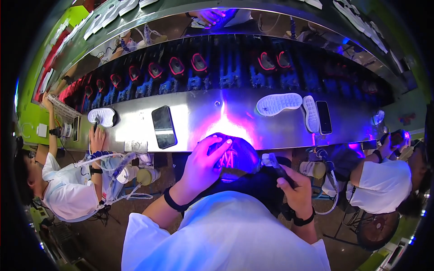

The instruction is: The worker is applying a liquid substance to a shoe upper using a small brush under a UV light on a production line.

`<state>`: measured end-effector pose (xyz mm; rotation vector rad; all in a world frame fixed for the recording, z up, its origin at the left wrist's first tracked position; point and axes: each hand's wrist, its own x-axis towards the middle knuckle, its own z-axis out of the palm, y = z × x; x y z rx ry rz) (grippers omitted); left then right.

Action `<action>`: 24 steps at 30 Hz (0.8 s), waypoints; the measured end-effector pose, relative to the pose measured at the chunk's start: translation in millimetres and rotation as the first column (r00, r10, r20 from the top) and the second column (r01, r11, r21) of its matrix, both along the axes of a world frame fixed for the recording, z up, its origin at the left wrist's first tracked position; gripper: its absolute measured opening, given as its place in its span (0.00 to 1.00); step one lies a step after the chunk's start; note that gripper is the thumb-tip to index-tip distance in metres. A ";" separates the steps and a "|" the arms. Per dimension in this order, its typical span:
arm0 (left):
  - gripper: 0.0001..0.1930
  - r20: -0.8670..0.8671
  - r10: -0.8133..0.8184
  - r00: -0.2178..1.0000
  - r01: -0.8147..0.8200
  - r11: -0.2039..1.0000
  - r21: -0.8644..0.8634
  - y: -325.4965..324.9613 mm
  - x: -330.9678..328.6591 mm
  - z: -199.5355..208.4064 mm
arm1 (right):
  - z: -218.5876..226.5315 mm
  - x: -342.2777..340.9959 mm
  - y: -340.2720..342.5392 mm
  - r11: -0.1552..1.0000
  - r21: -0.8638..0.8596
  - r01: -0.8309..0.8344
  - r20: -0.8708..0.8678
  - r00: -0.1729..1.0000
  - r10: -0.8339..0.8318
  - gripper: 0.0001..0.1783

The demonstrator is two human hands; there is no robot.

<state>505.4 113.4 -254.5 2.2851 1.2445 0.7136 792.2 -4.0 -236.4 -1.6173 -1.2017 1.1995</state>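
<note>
In the head view, a white tub (129,175) and a cream-lidded jar (148,176) are seen at near left, and another jar (312,169) at near right; their contents cannot be made out. Along the far side of the metal tabletop (194,108), a dark trough is lined with blue supports (229,77), several topped by red-rimmed shoe pieces (199,62). A black phone (164,127) is laid left of centre; two white soles (279,104) are set at right, the narrower one beside a second phone (323,117). Seats at left and right are taken by co-workers in white shirts. A dark shoe (239,156) with pinkish laces is held at the tabletop's near edge under violet light, gripped by the left hand (203,162) with fingers spread over it. A pale-headed brush (271,161) is grasped in the right hand (296,185), just right of the shoe.
</note>
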 end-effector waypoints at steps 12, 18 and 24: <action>0.39 0.002 0.030 1.000 -0.030 0.996 -0.079 6.6 14.5 7.1 | 0.4 0.6 14.5 0.993 0.114 0.013 0.097 0.995 -0.025 0.22; 0.36 0.040 -0.015 0.999 0.024 0.974 -0.225 19.2 17.9 5.1 | 15.0 22.1 34.9 0.975 0.160 -0.152 0.350 0.933 0.088 0.23; 0.37 0.172 -0.113 0.979 0.178 0.883 -0.435 32.9 16.8 0.2 | 12.5 37.4 48.5 0.959 0.161 -0.235 0.377 0.912 0.160 0.24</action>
